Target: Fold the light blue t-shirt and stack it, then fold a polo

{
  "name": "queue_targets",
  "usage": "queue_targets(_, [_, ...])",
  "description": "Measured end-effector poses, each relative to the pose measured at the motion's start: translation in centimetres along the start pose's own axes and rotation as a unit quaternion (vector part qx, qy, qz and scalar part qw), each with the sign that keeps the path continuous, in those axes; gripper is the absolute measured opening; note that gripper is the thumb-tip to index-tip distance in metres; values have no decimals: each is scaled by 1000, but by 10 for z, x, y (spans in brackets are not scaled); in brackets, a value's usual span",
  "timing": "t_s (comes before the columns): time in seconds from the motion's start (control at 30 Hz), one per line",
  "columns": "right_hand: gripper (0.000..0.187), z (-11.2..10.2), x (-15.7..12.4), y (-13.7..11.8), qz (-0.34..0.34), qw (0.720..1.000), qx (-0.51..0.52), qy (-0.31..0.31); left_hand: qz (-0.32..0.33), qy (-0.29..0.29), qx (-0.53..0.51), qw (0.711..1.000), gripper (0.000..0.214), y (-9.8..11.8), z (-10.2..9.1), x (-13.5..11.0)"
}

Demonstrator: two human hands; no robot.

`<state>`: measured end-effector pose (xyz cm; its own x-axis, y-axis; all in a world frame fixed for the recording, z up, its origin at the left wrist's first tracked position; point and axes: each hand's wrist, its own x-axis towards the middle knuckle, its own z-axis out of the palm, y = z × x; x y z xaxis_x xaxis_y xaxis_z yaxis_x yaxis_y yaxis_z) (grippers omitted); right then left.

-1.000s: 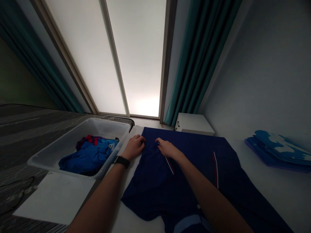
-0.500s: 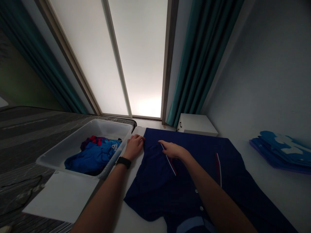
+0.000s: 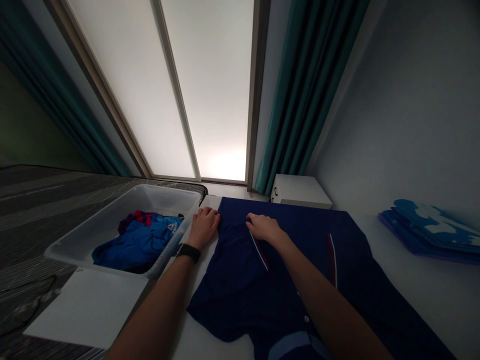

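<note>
Smoothing One Navy Shirt With Two Open Hands

Both hands are open and lie flat, fingers together, and neither visibly grips anything. The left hand [image 3: 203, 227], with one black wristwatch [image 3: 187, 252] on its wrist, rests at the edge of the navy shirt [image 3: 232, 300], and the right hand [image 3: 264, 228] lies on the fabric just beside a red-and-white stripe. The shirt spreads out under and toward the person from both hands on a white surface [image 3: 431, 300]. Just left of the left hand, one translucent plastic bin [image 3: 165, 197] holds a heap of blue clothing [image 3: 135, 245] with some red showing. Well right of the right hand lies one stack of folded blue garments [image 3: 423, 230].
</note>
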<state>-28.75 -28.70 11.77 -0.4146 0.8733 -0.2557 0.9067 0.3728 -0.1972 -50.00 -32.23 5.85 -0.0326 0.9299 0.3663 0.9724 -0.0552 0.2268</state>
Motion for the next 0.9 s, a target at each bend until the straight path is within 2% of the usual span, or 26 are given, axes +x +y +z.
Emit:
queue_targets(0.1, [31, 11, 5, -3, 0, 998, 1, 60, 68, 18, -11, 997, 22, 13, -3, -4])
queue_targets(0.23, [25, 24, 9, -5, -16, 995, 0, 103, 107, -9, -18, 994, 18, 25, 2, -8])
queue_targets(0.33, [21, 28, 11, -3, -19, 995, 0, 100, 99, -29, -19, 995, 18, 23, 7, -8])
queue_targets(0.6, [13, 31, 15, 1, -21, 993, 14, 112, 77, -31, -21, 996, 18, 17, 8, -7])
queue_targets(0.9, [17, 32, 17, 1, -9, 994, 36, 104, 73, -23, -28, 997, 16, 17, 10, -7])
